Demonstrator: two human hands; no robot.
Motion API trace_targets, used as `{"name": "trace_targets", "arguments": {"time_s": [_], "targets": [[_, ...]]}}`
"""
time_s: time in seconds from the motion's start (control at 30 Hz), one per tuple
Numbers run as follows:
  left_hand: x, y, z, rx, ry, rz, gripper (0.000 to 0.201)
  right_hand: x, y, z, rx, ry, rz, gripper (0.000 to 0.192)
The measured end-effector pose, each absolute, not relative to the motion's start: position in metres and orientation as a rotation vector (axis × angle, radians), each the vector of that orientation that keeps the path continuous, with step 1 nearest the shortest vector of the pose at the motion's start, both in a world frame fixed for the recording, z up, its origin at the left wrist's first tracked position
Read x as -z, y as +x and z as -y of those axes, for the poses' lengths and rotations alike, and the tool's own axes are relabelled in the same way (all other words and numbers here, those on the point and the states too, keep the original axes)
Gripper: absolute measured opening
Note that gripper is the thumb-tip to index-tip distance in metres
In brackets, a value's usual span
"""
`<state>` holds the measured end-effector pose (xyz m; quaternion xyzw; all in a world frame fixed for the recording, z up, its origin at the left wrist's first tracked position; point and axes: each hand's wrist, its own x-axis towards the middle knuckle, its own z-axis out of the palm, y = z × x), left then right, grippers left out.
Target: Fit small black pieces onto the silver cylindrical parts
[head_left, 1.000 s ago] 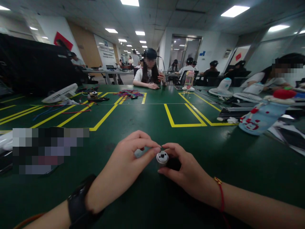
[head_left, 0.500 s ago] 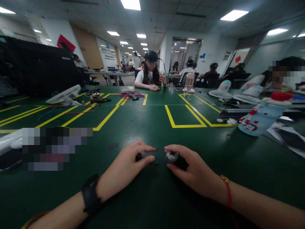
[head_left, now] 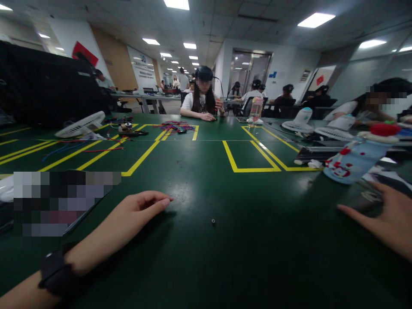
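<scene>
A tiny dark ring-shaped part [head_left: 213, 221] lies alone on the green table [head_left: 206, 257], between my two hands. My left hand [head_left: 138, 211] rests flat on the table left of it, fingers stretched out and empty, a black watch on the wrist. My right hand [head_left: 384, 221] is far out at the right edge, palm down with fingers apart, its fingertips at a dark flat object [head_left: 358, 201]. The small white round part seen earlier is out of sight.
A light blue bottle with a red cap [head_left: 354, 159] lies at the right, with white fan grilles [head_left: 298, 123] behind it. Another grille [head_left: 80, 125] and coloured wires [head_left: 174, 126] sit far left. Yellow tape boxes [head_left: 251, 168] mark the table. A person [head_left: 201, 99] sits opposite.
Both hands have drawn apart from the centre: the left back and left, the right far to the right. The white round part has left view; the small ring stays on the table.
</scene>
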<state>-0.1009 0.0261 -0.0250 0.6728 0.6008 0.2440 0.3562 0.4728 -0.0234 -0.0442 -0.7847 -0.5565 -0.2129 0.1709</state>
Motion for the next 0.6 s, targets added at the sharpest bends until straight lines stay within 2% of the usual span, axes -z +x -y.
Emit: {"name": "trace_targets", "arguments": {"time_s": [0.07,0.1,0.2,0.27,0.4,0.5,0.6], "targets": [[0.024,-0.098,-0.027,-0.625,1.756,-1.555,0.033,0.035,0.423,0.020,0.778,-1.980,1.761,0.087],[0.024,-0.097,-0.026,-0.622,1.764,-1.557,0.033,0.031,0.390,0.018,0.739,-1.822,1.855,0.075],[0.027,-0.095,-0.025,-0.599,1.802,-1.554,0.035,0.024,0.284,0.011,0.191,-1.422,2.281,0.051],[0.029,-0.095,-0.024,-0.588,1.870,-1.557,0.036,0.026,0.226,0.005,-0.151,-1.293,2.408,0.046],[0.032,-0.097,-0.020,-0.560,2.025,-1.570,0.033,0.028,0.179,-0.006,-0.459,-1.149,2.440,0.020],[0.031,-0.096,-0.014,-0.468,2.315,-1.554,0.029,0.013,0.203,-0.010,-0.416,-1.253,2.290,0.019],[0.029,-0.091,-0.006,-0.221,2.738,-1.416,0.032,-0.007,0.262,-0.006,-0.034,-1.449,2.075,0.022]]}}
